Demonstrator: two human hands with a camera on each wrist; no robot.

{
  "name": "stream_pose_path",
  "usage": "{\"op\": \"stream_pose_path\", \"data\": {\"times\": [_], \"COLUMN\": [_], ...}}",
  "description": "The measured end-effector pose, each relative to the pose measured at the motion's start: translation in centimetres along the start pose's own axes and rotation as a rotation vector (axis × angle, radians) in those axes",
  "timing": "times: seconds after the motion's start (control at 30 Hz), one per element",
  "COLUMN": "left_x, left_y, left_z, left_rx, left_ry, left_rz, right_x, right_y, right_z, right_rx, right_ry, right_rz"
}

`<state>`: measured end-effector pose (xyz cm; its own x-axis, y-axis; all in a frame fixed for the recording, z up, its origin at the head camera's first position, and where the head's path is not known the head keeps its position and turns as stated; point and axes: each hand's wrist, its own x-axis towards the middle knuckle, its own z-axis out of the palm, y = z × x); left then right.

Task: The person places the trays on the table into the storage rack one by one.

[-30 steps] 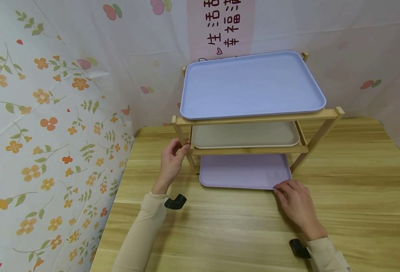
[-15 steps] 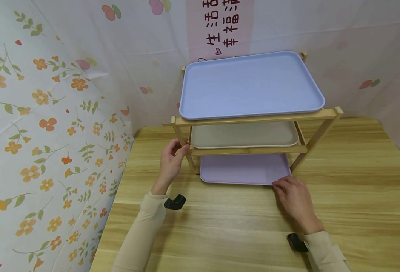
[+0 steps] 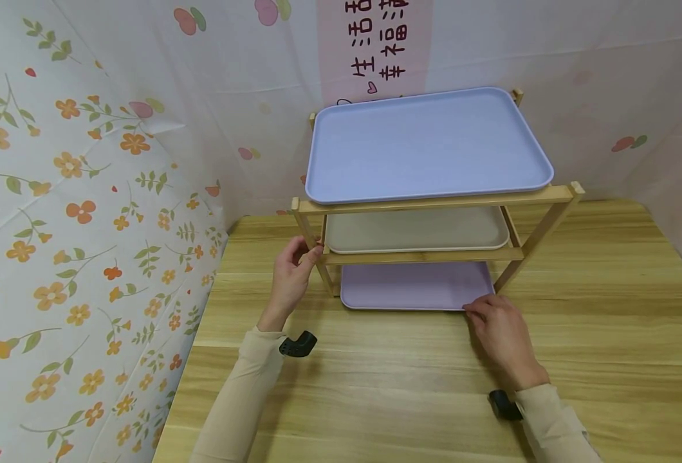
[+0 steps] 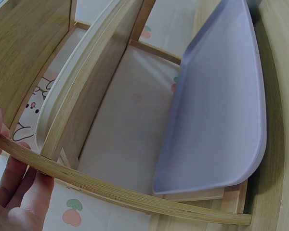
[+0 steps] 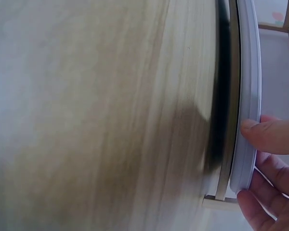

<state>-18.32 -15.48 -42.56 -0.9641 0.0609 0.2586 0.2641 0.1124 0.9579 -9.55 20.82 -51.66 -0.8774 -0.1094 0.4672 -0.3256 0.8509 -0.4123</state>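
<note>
A three-tier wooden rack stands on the table. My left hand grips its front left post; in the left wrist view the fingers wrap that wooden bar. On the bottom tier lies a purple tray, its front edge at the front legs. My right hand pinches this tray's front right corner. From the right wrist, the thumb presses the outer rim while the other fingers lie at the corner and inner side. A cream tray sits on the middle tier, a blue tray on top.
The wood-grain table extends in front of the rack and to both sides. A patterned cloth hangs close behind it, and a flowered cloth borders the left. Black wrist devices are on both sleeves.
My right hand has pushed the purple tray a little farther back into the bottom tier. The left hand stays on the post, and the rack and other trays have not moved.
</note>
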Motion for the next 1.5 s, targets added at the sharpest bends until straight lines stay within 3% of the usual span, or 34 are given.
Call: {"op": "stream_pose_path", "data": {"times": [0.5, 1.07, 1.23, 1.5], "left_x": [-0.3, 0.0, 0.0, 0.0], "left_y": [1.7, 0.0, 0.0, 0.1], "left_z": [0.0, -0.1, -0.1, 0.0], "left_rx": [0.000, 0.003, 0.001, 0.002], "left_ry": [0.000, 0.009, 0.007, 0.004], "left_rz": [-0.056, 0.017, 0.000, -0.025], "right_x": [1.1, 2.2, 2.3, 2.6], "right_y": [-0.3, -0.2, 0.0, 0.3], "right_z": [0.4, 1.2, 1.6, 2.0], "right_rx": [-0.018, -0.043, -0.048, -0.012], "right_ry": [-0.018, 0.001, 0.032, 0.023], "right_rz": [0.038, 0.041, 0.018, 0.061]}}
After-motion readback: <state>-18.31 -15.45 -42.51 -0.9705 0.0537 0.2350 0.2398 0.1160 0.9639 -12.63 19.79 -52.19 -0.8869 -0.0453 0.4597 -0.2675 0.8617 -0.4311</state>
